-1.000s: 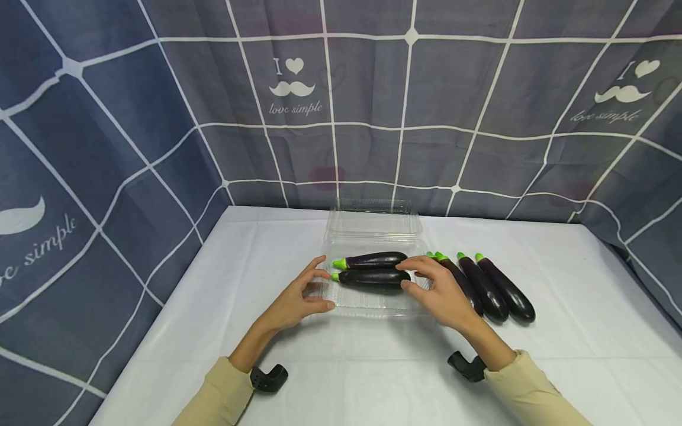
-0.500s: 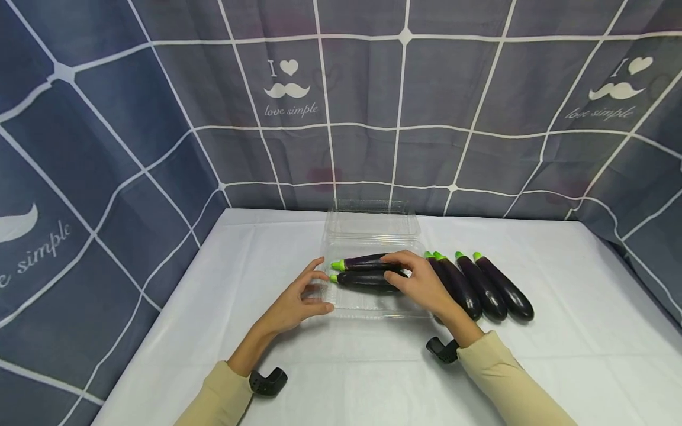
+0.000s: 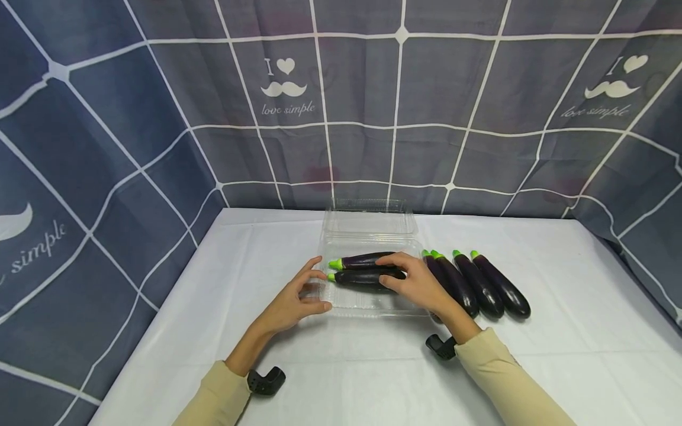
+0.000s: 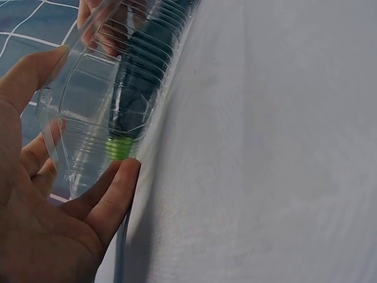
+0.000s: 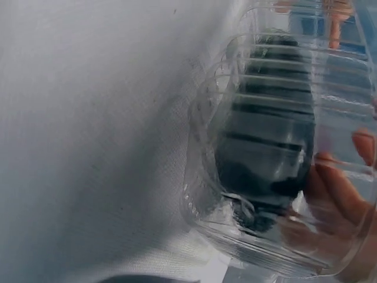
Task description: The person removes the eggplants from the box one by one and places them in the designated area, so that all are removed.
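A clear plastic clamshell container [image 3: 367,303] lies on the table with its lid [image 3: 369,223] folded back. Two dark purple eggplants lie side by side inside, green stems pointing left: a far eggplant [image 3: 359,261] and a near eggplant [image 3: 354,277]. My left hand [image 3: 294,303] holds the container's left end, thumb and fingers spread along its rim and wall in the left wrist view. Over the eggplants' right ends, my right hand [image 3: 418,286] has its thumb against the near eggplant and its fingers across the far one. That hand covers part of both.
Several more eggplants [image 3: 481,284] lie slanted on the white tablecloth [image 3: 341,378], just right of the container. A dark curtain with white grid lines [image 3: 362,89] stands behind the table and at both sides.
My right hand has moved left from the eggplants' right ends to further over them, then stayed there. The left hand keeps its place at the container. The head view has shifted slightly.
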The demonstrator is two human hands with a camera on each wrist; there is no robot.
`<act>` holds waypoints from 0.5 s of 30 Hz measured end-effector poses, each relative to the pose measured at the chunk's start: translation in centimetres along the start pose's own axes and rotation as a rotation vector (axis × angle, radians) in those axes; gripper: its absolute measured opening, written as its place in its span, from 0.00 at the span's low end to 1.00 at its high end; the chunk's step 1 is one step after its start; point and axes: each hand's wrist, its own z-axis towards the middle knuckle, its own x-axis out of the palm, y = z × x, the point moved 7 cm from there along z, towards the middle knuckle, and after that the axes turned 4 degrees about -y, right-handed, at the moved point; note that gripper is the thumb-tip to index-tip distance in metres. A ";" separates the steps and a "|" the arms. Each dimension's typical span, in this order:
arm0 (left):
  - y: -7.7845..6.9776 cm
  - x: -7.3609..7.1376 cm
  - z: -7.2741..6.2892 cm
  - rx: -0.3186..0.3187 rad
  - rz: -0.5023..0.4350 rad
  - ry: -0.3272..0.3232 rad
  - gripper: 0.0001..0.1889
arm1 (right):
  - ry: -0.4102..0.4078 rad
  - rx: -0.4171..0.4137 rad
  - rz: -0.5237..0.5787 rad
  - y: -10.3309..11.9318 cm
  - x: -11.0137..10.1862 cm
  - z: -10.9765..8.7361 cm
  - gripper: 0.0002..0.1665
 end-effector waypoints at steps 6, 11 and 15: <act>-0.1 -0.1 -0.1 0.003 -0.001 0.002 0.27 | 0.015 -0.002 -0.026 -0.1 0.3 0.1 0.20; 0.0 0.1 -0.2 0.003 -0.010 0.010 0.26 | 0.030 -0.026 -0.061 -0.1 0.6 0.0 0.19; -0.1 0.0 -0.1 0.001 -0.010 0.006 0.27 | 0.057 -0.047 -0.107 0.3 0.9 0.0 0.20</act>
